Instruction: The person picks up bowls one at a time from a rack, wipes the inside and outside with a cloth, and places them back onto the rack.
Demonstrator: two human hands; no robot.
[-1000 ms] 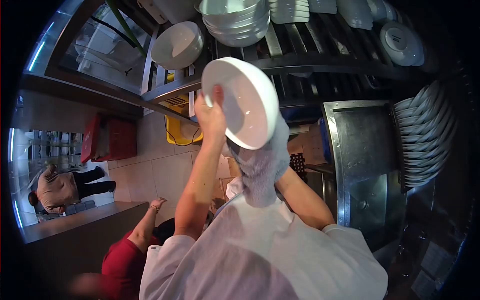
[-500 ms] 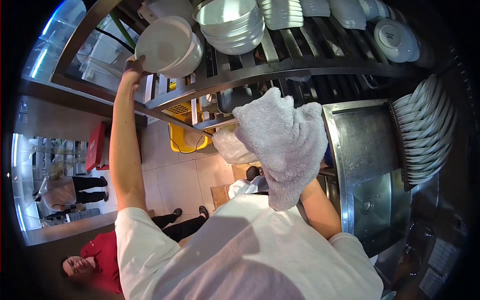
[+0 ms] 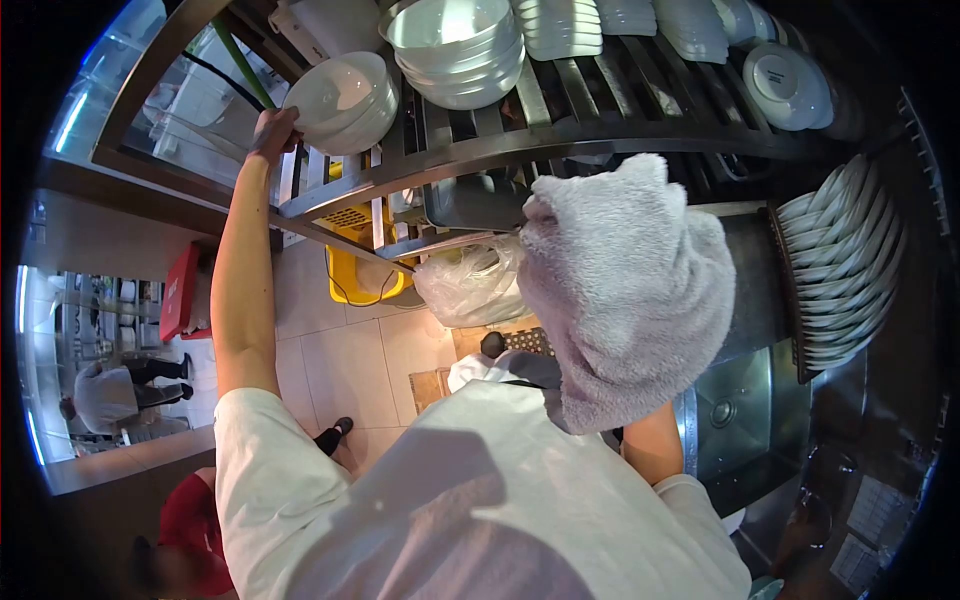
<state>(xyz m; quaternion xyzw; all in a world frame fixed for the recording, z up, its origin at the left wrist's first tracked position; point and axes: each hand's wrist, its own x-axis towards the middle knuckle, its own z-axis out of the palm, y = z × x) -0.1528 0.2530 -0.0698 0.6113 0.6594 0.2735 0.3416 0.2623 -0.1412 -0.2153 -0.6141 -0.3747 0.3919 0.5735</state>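
At the left end of the slatted metal shelf, my left hand [image 3: 274, 134] grips the near left side of a small stack of white bowls [image 3: 352, 118]. The bowls stand on the slats, rims up. A fluffy grey towel [image 3: 630, 290] drapes over my right hand and hides its fingers; only the forearm shows below it. Beside the bowls in my left hand is a taller stack of white bowls [image 3: 460, 65].
More white dishes [image 3: 560, 30] line the shelf, with upturned ones [image 3: 785, 85] farther right. A rack of plates [image 3: 840, 270] stands beyond the steel sink [image 3: 735, 410]. Below the shelf are a yellow basket [image 3: 355, 275] and a plastic bag [image 3: 470, 285]. A person in red [image 3: 195, 530] is at lower left.
The bowls in my left hand have tipped back and sit lower on the shelf. The towel over my right hand has swung right, in front of the sink's edge. The person in red has shifted.
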